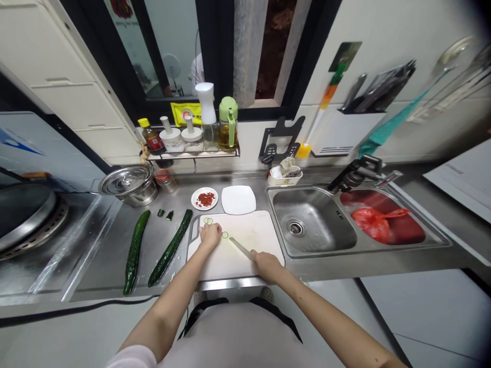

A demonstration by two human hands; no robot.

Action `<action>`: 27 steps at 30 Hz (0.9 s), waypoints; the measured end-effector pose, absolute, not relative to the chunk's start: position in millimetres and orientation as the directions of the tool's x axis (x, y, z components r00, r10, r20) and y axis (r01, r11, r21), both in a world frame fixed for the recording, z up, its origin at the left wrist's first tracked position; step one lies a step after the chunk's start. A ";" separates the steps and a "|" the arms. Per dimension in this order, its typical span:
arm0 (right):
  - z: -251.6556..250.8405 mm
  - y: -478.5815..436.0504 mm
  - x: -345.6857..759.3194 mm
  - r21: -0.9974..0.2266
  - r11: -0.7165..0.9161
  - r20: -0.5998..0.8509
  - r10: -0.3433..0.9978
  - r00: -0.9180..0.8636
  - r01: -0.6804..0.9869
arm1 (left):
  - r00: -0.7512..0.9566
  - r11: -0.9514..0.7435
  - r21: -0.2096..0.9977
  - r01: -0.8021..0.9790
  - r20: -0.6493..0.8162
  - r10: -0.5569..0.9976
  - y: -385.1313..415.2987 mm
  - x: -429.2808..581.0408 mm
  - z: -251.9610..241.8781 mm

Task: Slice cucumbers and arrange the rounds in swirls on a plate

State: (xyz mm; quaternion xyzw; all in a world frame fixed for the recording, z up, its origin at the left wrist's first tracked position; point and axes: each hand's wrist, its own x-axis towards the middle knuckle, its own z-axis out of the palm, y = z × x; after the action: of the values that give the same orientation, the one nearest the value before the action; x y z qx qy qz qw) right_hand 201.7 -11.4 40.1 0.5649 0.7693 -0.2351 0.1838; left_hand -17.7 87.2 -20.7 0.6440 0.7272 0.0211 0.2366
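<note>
My right hand [266, 266] grips a kitchen knife [241, 249] by its handle, its blade pointing up and left over the white cutting board [245, 266]. On the board's left side, my left hand [210, 235] is closed with curled fingers; whatever is under them is hidden. Just beyond those fingers lie a few thin cucumber slices [208, 221]. A single cucumber slice [225, 235] lies between my left hand and the knife tip. Two whole dark green cucumbers, a nearer cucumber [171, 250] and a farther cucumber [136, 251], rest left of the board with two cut-off ends [169, 215].
Behind the board stand a small plate of chopped red pieces [198, 204] and a square white plate [238, 200]. The double sink [314, 248] is at right, with a red plastic bag [374, 225] in its far basin. A lidded pot [132, 186] and a stove [30, 220] are at left.
</note>
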 end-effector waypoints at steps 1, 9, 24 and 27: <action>39.6 -11.8 204.2 -0.173 0.242 -0.541 0.787 -0.297 0.955 | -0.053 0.164 0.337 0.927 -0.316 0.947 86.0 -18.0 -19.7; 30.5 -1.6 214.4 -0.181 -0.001 -0.500 0.861 -0.091 0.984 | -0.015 0.108 0.315 0.943 -0.283 0.959 74.9 -12.5 -17.1; 21.4 12.0 213.4 -0.139 -0.025 -0.484 0.874 -0.045 0.990 | -0.115 0.238 0.449 0.861 -0.285 0.952 62.2 2.8 -11.7; 20.3 13.1 212.7 -0.127 -0.022 -0.482 0.875 -0.042 0.992 | -0.167 0.318 0.535 0.783 -0.310 0.936 46.0 -7.3 -12.4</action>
State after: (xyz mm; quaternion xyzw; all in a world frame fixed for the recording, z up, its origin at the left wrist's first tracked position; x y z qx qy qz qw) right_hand 212.7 13.1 20.3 0.6796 0.6867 -0.2223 0.1311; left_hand -7.3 46.0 -12.4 0.5702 0.7534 0.1267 0.3019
